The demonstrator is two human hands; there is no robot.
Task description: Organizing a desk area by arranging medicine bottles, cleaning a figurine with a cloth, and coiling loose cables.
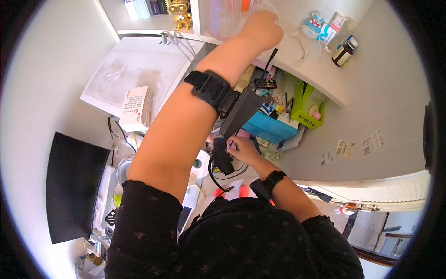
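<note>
My left hand [263, 32] is raised over the white shelf, its fingers curled and turned away from view. It is at a clear plastic container [223, 21]; whether it grips the container is hidden. Lower down, my right hand [246, 150] has its thumb and forefinger around a small pink item [231, 143]. A black device with a cable [223, 157] is just left of those fingers. Beyond the hand stands a blue box [270, 126] with small packets in its top. Each wrist wears a black strap; a dark block [242, 111] is mounted on the left one.
A green box [306, 108] and a black palette of coloured dots [265, 83] are under the shelf. On the shelf stand a brown bottle [345, 51] and small boxes [327, 33]. Playing cards [134, 108] rest on a white appliance [139, 55]. A monitor [76, 188] is at left.
</note>
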